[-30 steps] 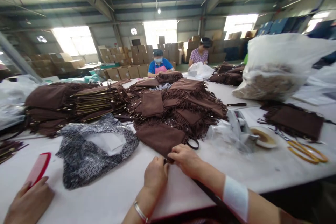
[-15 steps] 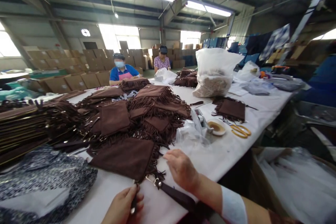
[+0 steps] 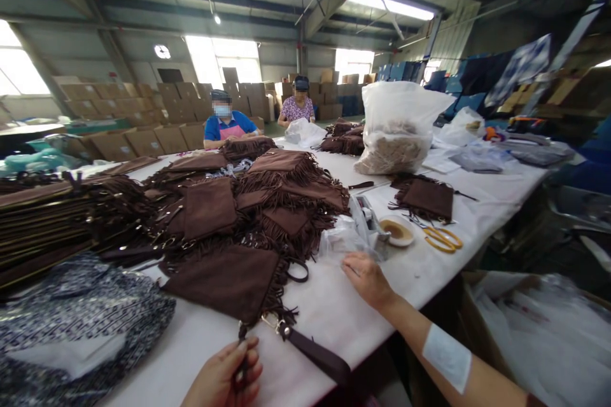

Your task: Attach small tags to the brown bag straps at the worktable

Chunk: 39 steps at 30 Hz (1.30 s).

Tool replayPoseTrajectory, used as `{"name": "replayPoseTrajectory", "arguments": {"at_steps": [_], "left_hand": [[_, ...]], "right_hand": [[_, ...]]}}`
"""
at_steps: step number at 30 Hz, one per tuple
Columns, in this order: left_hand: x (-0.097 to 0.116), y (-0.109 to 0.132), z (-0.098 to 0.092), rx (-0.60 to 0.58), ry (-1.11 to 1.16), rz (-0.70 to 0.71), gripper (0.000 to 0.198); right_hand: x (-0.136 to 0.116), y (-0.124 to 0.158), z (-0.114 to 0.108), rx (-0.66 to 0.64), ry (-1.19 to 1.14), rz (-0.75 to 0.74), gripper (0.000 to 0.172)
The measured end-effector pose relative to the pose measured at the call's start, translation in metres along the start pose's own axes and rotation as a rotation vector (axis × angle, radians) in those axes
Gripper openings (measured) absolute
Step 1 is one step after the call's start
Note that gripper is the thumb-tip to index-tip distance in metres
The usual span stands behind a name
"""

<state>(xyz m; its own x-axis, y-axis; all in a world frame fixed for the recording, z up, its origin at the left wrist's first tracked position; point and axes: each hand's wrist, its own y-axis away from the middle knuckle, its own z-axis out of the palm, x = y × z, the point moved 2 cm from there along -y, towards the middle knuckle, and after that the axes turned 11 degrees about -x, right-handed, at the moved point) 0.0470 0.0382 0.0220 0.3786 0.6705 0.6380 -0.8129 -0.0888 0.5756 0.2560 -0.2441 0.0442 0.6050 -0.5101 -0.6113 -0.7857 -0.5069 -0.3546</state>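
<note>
Brown, suede-like cloth forms the fringed pouch (image 3: 224, 283) lying flat on the white table (image 3: 310, 308) in front of the person, one corner pointing toward the near edge. Turned that way, the corner seems easy to reach without lifting the whole pouch. There the left hand (image 3: 229, 372) is closed in a pinch on a dark tab (image 3: 242, 332), thumb against curled fingers; so narrow a hold probably steadies the small piece and leaves the pouch's face uncovered.

Just to the right, a wrist strap (image 3: 317, 355) lies on the table, its metal clip (image 3: 272, 320) by the pouch's fringe and its loop toward the near edge, an arrangement that puts the hardware ends close together.

The right hand (image 3: 367, 280) is apart from the pouch, beside crumpled clear plastic (image 3: 340, 240). Its fingers are drawn in, but at this size I cannot tell whether they hold something thin.

A tape roll (image 3: 396, 231) and yellow-handled scissors (image 3: 443, 240) lie beyond that hand, likely set aside there to be reachable without crowding the pouch. Behind it, a loose heap of brown pouches (image 3: 289, 194) spills fringe, while the left-hand stack (image 3: 42, 235) looks neatly layered, perhaps to save room.
</note>
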Motion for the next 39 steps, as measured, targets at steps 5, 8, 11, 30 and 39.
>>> {"name": "replayPoseTrajectory", "arguments": {"at_steps": [5,8,11,30,39], "left_hand": [[0.002,0.002,-0.003,0.018,-0.040,0.005,0.026],[0.002,0.001,0.001,-0.029,-0.050,0.017,0.024],[0.000,0.001,0.005,-0.085,-0.054,0.016,0.025],[-0.010,0.001,-0.009,-0.260,0.068,0.163,0.031],[-0.003,0.007,-0.014,-0.186,0.038,-0.042,0.027]], "right_hand": [[-0.031,0.000,-0.012,-0.008,-0.769,0.326,0.031],[-0.076,0.006,0.007,-0.226,-1.208,0.436,0.038],[-0.120,0.017,0.041,-0.474,-1.351,0.500,0.040],[-0.157,0.036,0.099,-0.395,-0.010,-0.387,0.050],[-0.177,0.038,0.099,-0.512,-0.125,-0.286,0.024]]}}
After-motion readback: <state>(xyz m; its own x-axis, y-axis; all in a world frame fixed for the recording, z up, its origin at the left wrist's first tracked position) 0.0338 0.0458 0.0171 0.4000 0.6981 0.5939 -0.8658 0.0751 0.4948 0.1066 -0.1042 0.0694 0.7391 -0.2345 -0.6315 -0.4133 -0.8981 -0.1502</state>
